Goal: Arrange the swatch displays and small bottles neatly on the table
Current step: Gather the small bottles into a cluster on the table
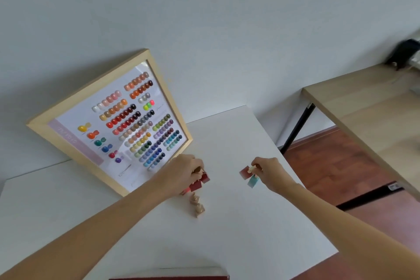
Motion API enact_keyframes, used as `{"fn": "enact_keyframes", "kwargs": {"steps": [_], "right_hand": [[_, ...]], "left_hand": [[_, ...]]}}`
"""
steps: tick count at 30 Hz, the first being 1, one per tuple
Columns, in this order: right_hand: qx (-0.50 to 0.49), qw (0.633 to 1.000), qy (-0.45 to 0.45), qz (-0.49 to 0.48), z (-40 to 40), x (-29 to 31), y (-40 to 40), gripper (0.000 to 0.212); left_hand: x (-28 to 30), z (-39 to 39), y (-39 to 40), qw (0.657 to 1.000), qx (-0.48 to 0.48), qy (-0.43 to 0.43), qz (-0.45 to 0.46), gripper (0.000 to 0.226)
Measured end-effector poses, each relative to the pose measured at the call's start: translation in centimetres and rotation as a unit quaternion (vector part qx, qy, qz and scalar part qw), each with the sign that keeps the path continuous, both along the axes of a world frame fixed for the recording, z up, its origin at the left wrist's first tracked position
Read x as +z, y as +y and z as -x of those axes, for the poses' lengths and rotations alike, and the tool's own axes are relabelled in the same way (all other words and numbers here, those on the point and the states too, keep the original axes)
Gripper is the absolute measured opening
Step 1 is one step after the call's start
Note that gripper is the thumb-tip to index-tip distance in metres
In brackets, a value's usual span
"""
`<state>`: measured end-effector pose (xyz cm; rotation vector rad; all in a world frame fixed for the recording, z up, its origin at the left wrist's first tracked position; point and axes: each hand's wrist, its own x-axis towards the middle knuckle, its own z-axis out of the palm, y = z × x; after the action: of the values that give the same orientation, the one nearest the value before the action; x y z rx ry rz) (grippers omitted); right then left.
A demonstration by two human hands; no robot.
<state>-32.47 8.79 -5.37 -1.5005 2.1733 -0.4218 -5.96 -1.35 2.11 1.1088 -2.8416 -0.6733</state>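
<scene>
White table (227,223): bears framed swatch display (113,120), leaning on wall.
Left hand (185,169): fingers clamped on dark red bottles (197,183).
Right hand (268,169): fingers pinching red bottle (245,172) and, apparently, blue bottle (253,181).

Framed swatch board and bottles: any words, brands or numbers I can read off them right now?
Nothing reads clearly.
Framed swatch board, pink strip: pale lettering, too blurred to read.
Board, lower edge: small dark print, too small to read.
Small bottles: no legible labels.
Sticker on the black leg of the wooden table: unreadable.
</scene>
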Motion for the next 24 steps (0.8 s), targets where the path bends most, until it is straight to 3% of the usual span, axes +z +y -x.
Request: {"fn": "enact_keyframes", "kwargs": {"steps": [10,24], "right_hand": [[-0.133,0.99,-0.035,0.033,7.1,0.1,2.9,0.016],[-0.156,0.986,-0.053,-0.014,10.0,-2.5,1.4,0.015]], "left_hand": [[-4.4,14.2,1.8,0.995,-0.027,-0.034,-0.09,0.016],[-8.9,24.9,3.0,0.984,0.133,0.01,-0.119,0.011]]}}
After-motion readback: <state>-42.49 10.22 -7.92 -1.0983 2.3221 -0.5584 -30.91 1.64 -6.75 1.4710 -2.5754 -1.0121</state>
